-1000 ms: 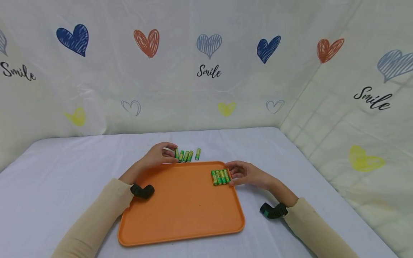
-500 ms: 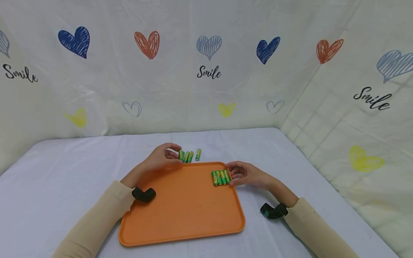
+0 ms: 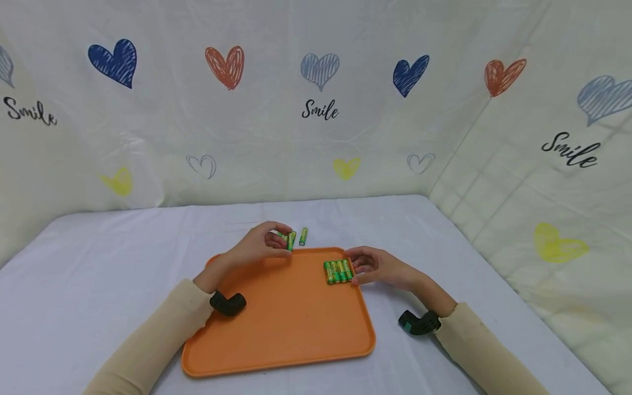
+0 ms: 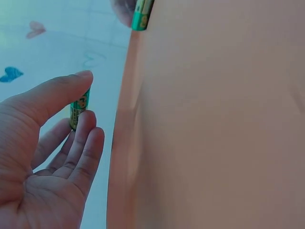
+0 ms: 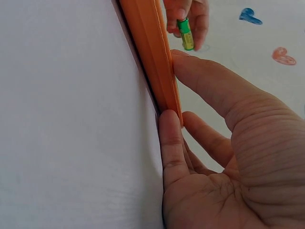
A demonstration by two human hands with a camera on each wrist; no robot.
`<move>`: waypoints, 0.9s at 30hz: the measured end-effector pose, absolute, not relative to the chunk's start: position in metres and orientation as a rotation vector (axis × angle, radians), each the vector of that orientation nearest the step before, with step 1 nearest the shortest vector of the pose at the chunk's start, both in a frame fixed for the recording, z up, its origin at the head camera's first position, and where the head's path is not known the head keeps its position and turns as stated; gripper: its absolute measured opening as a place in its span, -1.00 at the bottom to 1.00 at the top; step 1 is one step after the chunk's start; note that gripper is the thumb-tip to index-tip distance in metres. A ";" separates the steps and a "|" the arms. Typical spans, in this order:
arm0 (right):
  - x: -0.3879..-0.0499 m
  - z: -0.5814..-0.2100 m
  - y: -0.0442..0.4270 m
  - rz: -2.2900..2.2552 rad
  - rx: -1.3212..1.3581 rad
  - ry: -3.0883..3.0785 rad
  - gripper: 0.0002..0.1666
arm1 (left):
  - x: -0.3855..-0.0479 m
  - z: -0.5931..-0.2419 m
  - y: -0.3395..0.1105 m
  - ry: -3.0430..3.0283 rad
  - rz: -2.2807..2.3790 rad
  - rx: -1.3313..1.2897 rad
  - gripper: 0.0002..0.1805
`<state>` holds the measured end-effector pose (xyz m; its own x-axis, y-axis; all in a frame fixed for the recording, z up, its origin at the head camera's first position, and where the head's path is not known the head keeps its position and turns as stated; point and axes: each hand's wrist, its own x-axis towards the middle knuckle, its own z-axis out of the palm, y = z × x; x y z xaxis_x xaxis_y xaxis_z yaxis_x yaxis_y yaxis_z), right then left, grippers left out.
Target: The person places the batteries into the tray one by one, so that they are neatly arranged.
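Left hand (image 3: 258, 243) pinching a green-and-yellow cylindrical battery (image 3: 290, 242); right hand (image 3: 373, 265) gripping an orange rectangular tray (image 3: 281, 323).
Left thumb and fingers clamp the battery near the tray's far rim; the right ones curve round its right edge, beside four matching batteries (image 3: 338, 272) inside. Beyond, a lone battery (image 3: 303, 236) and partly hidden batteries (image 3: 294, 236) lie on the white-clothed bench (image 3: 123, 247).

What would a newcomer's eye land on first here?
Probably the big orange tray, lying on the white cloth in the head view, with a row of green batteries in its far right corner. Next, the left hand, pinching another battery at the tray's far edge, and the right hand on the corner beside the row. Behind, colored hearts dot the backdrop.
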<state>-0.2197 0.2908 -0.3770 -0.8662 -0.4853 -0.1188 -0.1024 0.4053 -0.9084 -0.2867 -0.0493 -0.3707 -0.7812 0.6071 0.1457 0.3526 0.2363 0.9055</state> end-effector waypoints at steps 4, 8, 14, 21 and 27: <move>-0.220 -0.376 0.291 -1.455 -0.507 2.303 -0.22 | -0.284 -0.371 -0.041 2.264 1.551 0.948 -0.38; -0.220 -0.376 0.291 -1.455 -0.503 2.297 -0.21 | -0.281 -0.373 -0.035 2.251 1.536 0.981 -0.38; -0.220 -0.376 0.292 -1.452 -0.495 2.296 -0.21 | -0.275 -0.372 -0.029 2.252 1.525 1.015 -0.39; -0.221 -0.377 0.292 -1.444 -0.485 2.300 -0.21 | -0.268 -0.373 -0.023 2.209 1.516 1.077 -0.42; -0.223 -0.379 0.293 -1.440 -0.479 2.298 -0.22 | -0.262 -0.373 -0.017 2.173 1.518 1.079 -0.42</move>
